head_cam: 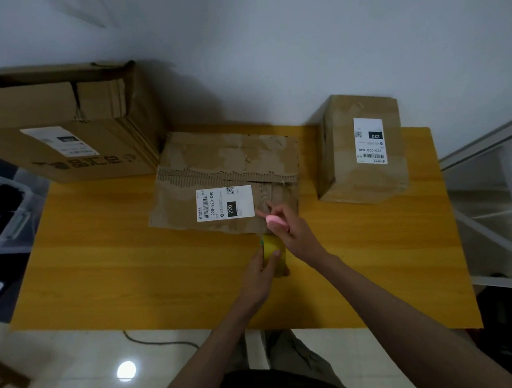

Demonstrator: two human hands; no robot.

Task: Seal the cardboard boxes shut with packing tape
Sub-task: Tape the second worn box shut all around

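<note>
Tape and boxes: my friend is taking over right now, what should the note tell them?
Left hand grips the yellow tape roll at the middle box's near edge.
Right hand holds a small pink tool over that box's right end.
The box's torn top shows no clear tape strip yet.
Left to do: tape it, then check the right box and the big box.

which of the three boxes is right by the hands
The flat middle box with the torn top; the right hand is at its near right corner. The other two stand well away.

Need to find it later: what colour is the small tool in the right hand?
Pink, head view.
</note>
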